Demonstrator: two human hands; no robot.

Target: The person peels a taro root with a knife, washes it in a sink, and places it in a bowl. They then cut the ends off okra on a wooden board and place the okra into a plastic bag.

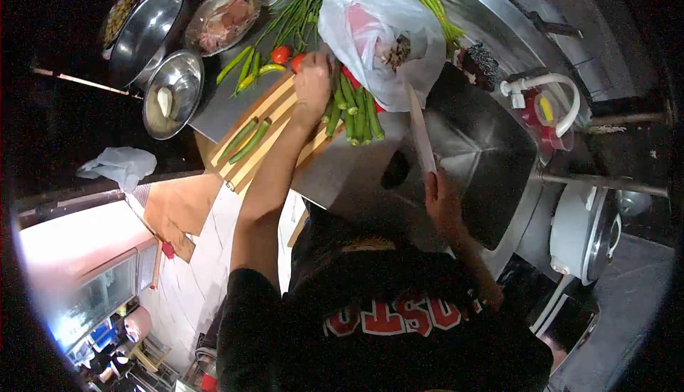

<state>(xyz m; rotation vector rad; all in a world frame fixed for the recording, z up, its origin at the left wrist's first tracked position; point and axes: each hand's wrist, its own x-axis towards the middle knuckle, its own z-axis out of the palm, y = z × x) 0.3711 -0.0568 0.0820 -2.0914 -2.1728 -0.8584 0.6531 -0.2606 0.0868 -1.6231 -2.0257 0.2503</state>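
Note:
My right hand (443, 198) grips a kitchen knife (420, 127) by its handle, the blade pointing away over the sink's edge. My left hand (313, 84) is over the far end of a striped wooden cutting board (267, 122), beside a red tomato (298, 62) and a bunch of green okra (354, 110). Its fingers are blurred, and what they may hold is hidden. Two long green pods (246, 141) lie on the near part of the board. Behind the okra stands a white plastic bag (381, 35) with dark bits and something pink inside.
Long green beans (299, 14) lie along the back. Green chillies (246, 71) and another tomato (281, 54) sit left of my left hand. Metal bowls (173, 96) and a bowl of meat (226, 21) stand at left. A sink (491, 178) and white faucet (545, 82) are at right.

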